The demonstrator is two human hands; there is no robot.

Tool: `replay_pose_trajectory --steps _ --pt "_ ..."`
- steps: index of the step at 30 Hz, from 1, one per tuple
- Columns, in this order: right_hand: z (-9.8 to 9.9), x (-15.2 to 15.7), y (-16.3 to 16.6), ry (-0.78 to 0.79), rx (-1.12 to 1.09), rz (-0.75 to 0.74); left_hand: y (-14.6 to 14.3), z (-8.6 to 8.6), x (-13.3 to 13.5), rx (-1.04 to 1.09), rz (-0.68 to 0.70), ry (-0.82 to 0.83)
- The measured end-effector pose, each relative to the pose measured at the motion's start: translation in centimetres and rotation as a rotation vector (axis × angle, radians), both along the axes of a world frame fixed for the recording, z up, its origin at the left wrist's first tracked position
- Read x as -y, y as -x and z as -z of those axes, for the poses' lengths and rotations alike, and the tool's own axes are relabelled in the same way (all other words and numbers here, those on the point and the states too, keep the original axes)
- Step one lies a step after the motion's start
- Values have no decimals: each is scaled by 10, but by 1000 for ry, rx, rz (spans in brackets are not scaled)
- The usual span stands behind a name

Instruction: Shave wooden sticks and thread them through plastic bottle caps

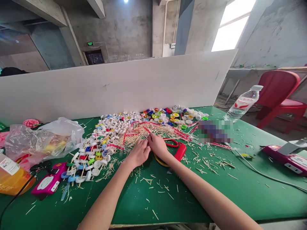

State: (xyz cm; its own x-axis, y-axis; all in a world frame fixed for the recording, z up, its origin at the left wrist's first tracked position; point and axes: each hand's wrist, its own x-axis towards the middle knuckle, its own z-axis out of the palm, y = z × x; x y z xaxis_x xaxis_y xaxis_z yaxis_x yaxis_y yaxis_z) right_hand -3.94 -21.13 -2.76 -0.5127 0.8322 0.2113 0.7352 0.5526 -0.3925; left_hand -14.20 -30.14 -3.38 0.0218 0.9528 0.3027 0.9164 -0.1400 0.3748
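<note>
Beside wooden sticks (134, 136) heaped on the green worktop (141, 209), the left hand (139, 152) and right hand (157, 145) meet, curled; I cannot tell whether they grip anything. Bottle caps (110, 127) spread beyond and leftward; a red handle (180, 152) lies rightward.

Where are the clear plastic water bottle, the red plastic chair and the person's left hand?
Clear plastic water bottle (244, 103), head view: on its label.
Red plastic chair (279, 84), head view: on its backrest.
Person's left hand (139, 153), head view: on its back.
</note>
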Motion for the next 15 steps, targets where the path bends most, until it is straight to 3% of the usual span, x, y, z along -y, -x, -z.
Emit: replay_pose_trajectory --steps 9,15 --pt "0 6 0 -63 50 -47 0 5 -6 -37 -82 6" --pt "-5 4 -1 -32 3 -2 3 2 -10 37 -114 6"
